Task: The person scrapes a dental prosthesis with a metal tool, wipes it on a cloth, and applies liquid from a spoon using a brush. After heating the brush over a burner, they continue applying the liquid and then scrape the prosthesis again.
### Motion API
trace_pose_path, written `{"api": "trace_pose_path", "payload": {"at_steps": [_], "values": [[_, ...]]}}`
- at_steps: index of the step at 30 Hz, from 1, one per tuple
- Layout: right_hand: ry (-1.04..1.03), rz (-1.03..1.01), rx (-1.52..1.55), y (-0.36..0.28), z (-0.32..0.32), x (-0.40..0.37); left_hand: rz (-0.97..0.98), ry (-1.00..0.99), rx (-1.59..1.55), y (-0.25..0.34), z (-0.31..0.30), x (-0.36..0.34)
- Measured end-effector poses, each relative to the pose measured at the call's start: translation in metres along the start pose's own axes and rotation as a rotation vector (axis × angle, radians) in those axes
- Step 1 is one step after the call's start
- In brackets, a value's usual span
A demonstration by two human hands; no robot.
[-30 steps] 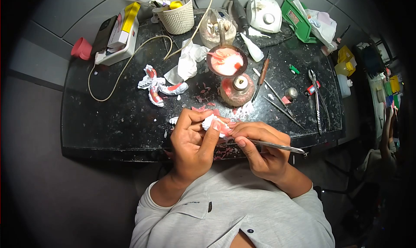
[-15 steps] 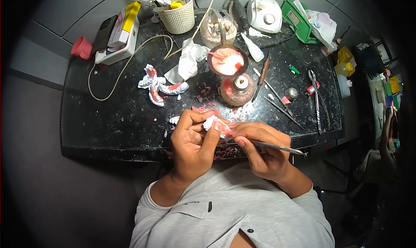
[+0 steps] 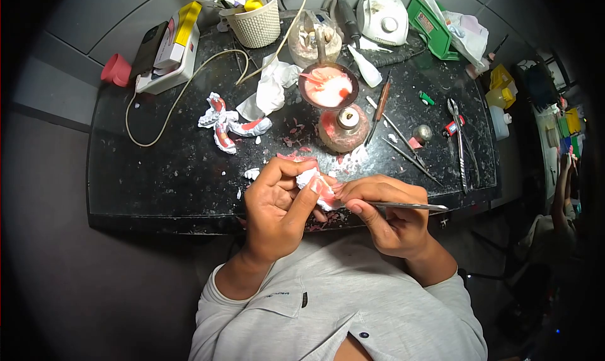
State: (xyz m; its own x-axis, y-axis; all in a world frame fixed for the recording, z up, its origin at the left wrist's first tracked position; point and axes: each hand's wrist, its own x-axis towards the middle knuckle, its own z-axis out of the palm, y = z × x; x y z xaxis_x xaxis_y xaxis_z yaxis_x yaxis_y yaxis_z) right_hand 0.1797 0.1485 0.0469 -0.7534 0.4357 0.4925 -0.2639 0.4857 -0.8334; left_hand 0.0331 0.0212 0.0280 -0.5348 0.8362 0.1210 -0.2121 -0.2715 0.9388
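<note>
Support the white-and-pink cast [image 3: 325, 192] by its thick white side; it is probably light, stiff and brittle. Left hand [image 3: 277, 203], palm turned up, pinches it above the desk [image 3: 145, 184], near the front edge. Right hand [image 3: 392, 215] grips a metal tool [image 3: 416, 206] pen-fashion, handle pointing right, working end hidden

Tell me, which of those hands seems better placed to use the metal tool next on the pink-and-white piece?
Probably the right hand: it grips the metal tool, with its fingers close beside the pink-and-white piece. The left hand is occupied holding that piece.
</note>
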Motion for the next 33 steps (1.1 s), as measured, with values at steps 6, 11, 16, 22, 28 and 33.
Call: {"api": "trace_pose_path", "payload": {"at_steps": [6, 11, 16, 22, 28, 33], "values": [[-0.021, 0.063, 0.043, 0.0, -0.003, -0.002, -0.049, -0.014, 0.011, 0.002, -0.002, 0.001], [-0.032, 0.098, 0.099, 0.0, -0.004, -0.003, -0.079, -0.057, 0.014, 0.003, -0.006, 0.001], [-0.065, 0.151, 0.141, -0.002, -0.008, -0.003, -0.119, -0.098, -0.013, 0.007, -0.009, 0.002], [-0.071, 0.196, 0.227, -0.001, -0.01, -0.005, -0.146, -0.143, -0.086, 0.009, -0.011, 0.004], [-0.08, 0.269, 0.351, 0.003, -0.01, -0.008, -0.164, -0.178, -0.166, 0.002, -0.016, 0.006], [-0.079, 0.307, 0.456, 0.01, -0.009, -0.01, -0.216, -0.201, -0.204, -0.001, -0.02, 0.007]]}}
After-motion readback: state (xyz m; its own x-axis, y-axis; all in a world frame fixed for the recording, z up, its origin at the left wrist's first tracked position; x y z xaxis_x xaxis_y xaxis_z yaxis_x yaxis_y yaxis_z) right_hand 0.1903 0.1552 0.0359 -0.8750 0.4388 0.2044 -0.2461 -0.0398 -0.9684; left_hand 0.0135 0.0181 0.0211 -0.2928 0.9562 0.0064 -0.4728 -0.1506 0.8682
